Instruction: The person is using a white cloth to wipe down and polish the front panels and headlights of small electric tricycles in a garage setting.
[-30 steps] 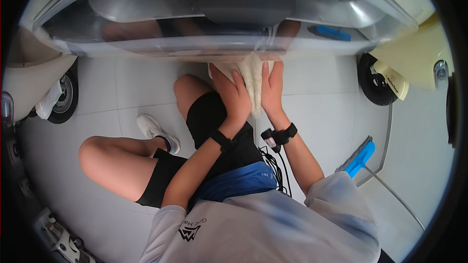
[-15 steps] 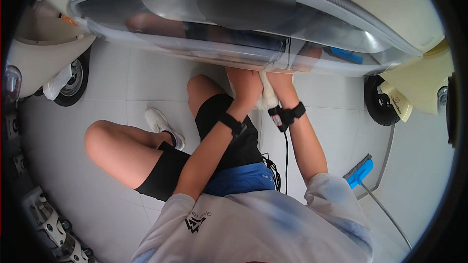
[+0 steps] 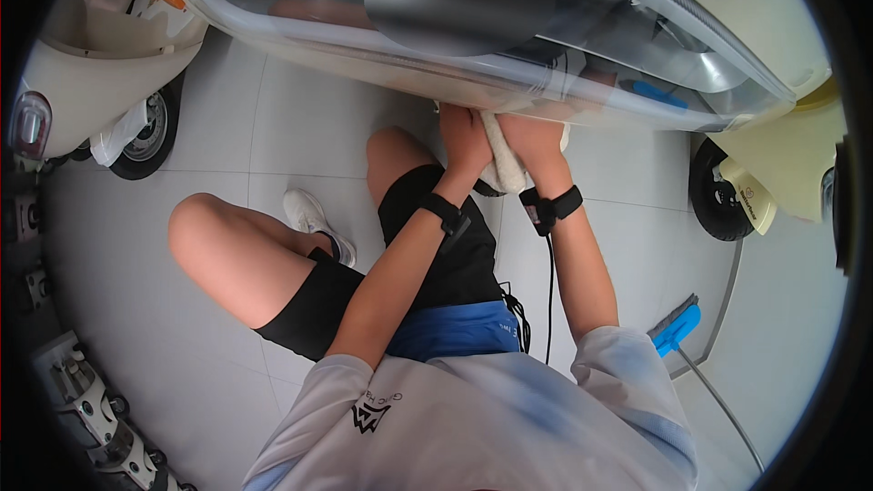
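Both my hands are close together below the lower edge of a clear, curved cover on a cream vehicle. A bunched white cloth hangs between them, and a bit of it shows past the right side of my right hand. My left hand grips the cloth from the left, its fingertips hidden. Against the cloth's other side, my right hand is closed on it, fingers mostly out of sight under the vehicle's edge. Black straps circle both wrists; the right one carries a small black device with a cable.
A cream vehicle part with a black wheel stands at left, and another wheel at right. A blue broom leans at the right by the wall. Several small white wheeled units line the lower left. Grey tiles cover the floor.
My view has shifted, so the cover's edge sits higher and tilts more. Both hands have moved slightly up in the picture, with the cloth still between them.
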{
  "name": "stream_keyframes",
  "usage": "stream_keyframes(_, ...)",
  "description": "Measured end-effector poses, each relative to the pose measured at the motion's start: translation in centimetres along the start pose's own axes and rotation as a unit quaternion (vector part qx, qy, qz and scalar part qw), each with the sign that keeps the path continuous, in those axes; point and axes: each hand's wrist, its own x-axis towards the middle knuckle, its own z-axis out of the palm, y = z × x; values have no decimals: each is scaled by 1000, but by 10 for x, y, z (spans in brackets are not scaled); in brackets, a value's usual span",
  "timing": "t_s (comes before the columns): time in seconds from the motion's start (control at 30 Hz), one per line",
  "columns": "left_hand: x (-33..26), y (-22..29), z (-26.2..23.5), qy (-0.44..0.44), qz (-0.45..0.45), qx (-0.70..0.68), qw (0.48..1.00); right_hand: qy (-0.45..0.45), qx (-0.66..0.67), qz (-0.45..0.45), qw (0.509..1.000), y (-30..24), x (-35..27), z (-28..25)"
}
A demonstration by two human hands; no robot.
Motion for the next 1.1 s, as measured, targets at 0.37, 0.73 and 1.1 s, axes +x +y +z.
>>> stream_keyframes(0.37,1,-31,-2,-58,-32,-109,992,-69,-166,-94,979,-15,-3,11)
stream_keyframes(0.73,-1,-93,18,-144,-104,-138,974,-41,-308,-177,934,-29,-3,28)
stream_keyframes(1.1,-5,-81,37,-82,-146,-242,956,-106,-273,-113,949,-18,2,29)
